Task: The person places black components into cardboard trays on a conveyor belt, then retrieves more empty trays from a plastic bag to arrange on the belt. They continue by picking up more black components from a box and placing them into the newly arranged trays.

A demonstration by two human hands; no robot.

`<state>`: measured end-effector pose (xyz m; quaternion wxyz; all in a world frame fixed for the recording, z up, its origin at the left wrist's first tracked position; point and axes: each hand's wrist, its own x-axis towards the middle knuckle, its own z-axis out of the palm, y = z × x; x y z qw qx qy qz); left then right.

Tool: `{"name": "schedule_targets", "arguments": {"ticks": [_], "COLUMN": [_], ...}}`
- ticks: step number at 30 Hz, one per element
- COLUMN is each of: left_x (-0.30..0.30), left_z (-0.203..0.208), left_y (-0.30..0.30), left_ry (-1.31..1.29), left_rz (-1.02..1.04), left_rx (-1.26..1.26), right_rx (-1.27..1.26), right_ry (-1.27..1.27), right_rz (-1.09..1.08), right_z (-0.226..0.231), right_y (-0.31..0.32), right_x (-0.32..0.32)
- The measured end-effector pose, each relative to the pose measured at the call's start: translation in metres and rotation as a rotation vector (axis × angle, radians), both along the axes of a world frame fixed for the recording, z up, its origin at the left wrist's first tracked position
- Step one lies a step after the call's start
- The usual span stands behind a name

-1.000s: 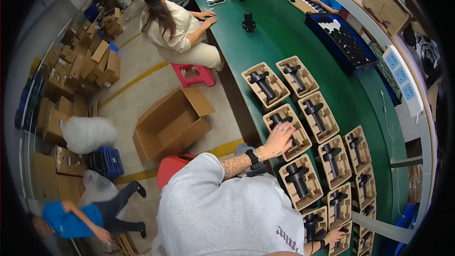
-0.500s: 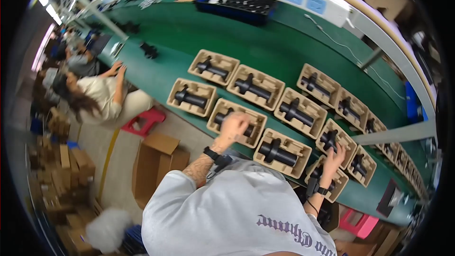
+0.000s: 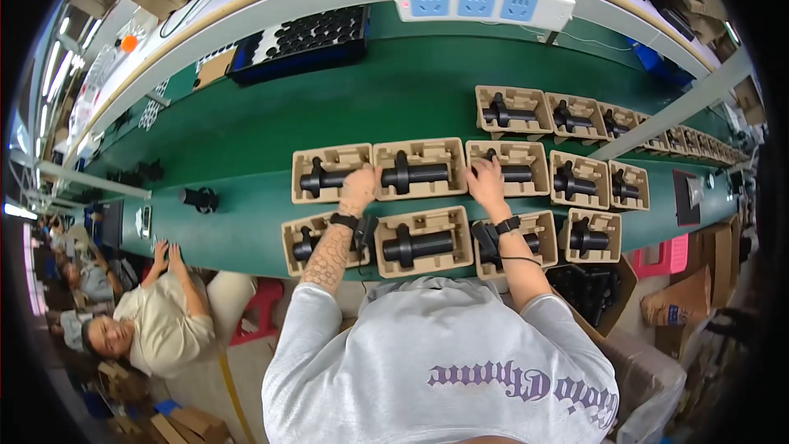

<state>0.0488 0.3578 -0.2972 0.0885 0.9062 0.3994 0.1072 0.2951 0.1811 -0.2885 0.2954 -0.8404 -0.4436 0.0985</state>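
My left hand (image 3: 359,188) is closed where two brown moulded-pulp trays meet: the left tray (image 3: 333,153) and the middle tray (image 3: 417,145). Its fingertips are hidden, so what it grips cannot be made out. My right hand (image 3: 486,182) lies over the left end of a third tray (image 3: 526,190), fingers slightly apart and bent down beside the black part (image 3: 517,173) in it. Each tray cradles a black tube-shaped part with a collar, like the one (image 3: 423,173) between my hands. Nearer me stand more filled trays, including one (image 3: 423,218) between my forearms.
Another row of filled trays (image 3: 514,97) runs off to the right. A blue crate (image 3: 304,62) of black pieces stands at the back left. A loose black part (image 3: 199,200) lies on the green bench (image 3: 246,238). A white power strip (image 3: 481,0) hangs above. A person (image 3: 168,321) sits at left.
The view has turned and levelled. My left hand has moved from a near-row tray to the row behind. My right hand has shifted to a tray farther left, and both hands are now closer together.
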Motion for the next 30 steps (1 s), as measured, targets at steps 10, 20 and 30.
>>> {"name": "schedule_targets", "arguments": {"ticks": [10,20,30], "left_x": [0.002,-0.058,-0.088], "left_z": [0.005,0.093,0.095], "left_y": [-0.007,0.057,0.203], "left_ry": [-0.065,-0.041,0.139], "left_rz": [-0.072,0.037,0.147], "left_rx": [-0.049,-0.082,0.047], "right_rx": [-0.204,0.048,0.036], "right_ry": [-0.26,-0.216,-0.154], "right_rz": [-0.121,-0.148,-0.05], "right_z": [-0.017,0.077,0.036], "right_y": [0.02,0.071,0.234], "right_x": [-0.019,-0.084,-0.112]}}
